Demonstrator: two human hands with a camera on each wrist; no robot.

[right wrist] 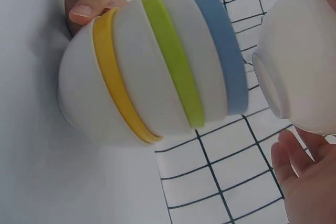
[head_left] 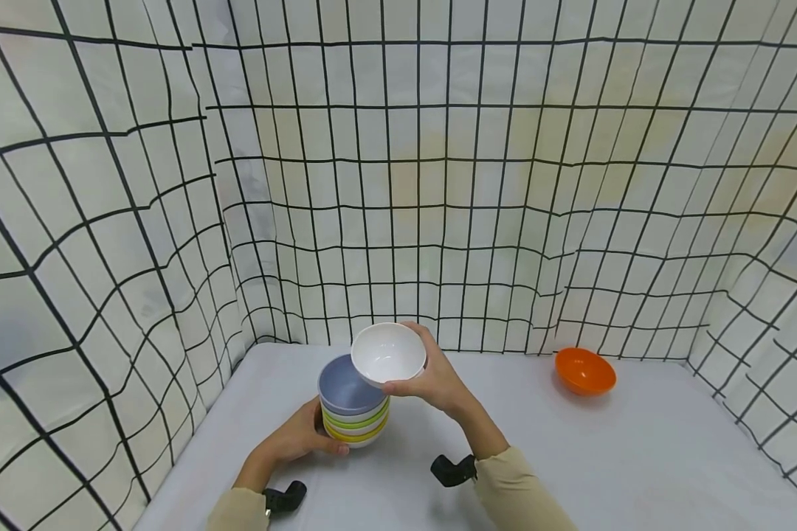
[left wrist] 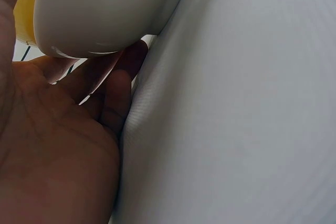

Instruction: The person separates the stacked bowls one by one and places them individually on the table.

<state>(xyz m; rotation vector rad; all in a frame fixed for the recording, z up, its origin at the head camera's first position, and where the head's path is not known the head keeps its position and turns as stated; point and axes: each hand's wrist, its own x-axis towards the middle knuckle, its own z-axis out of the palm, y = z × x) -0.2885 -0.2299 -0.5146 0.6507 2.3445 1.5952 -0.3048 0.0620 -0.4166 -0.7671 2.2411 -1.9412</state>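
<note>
The right hand [head_left: 441, 383] holds a white bowl [head_left: 388, 358], its thumb at the bowl's six o'clock and its fingers around two o'clock. The right wrist view shows this bowl apart from the stack of bowls [head_left: 359, 436], just beside its blue top rim [right wrist: 223, 51]; seen from the head, it lies at the stack's one o'clock. The left hand [head_left: 302, 434] grips the stack low down from eight o'clock, thumb on the near side. An orange bowl [head_left: 585, 372] sits on the table [head_left: 478, 442], well apart, toward the stack's three o'clock.
</note>
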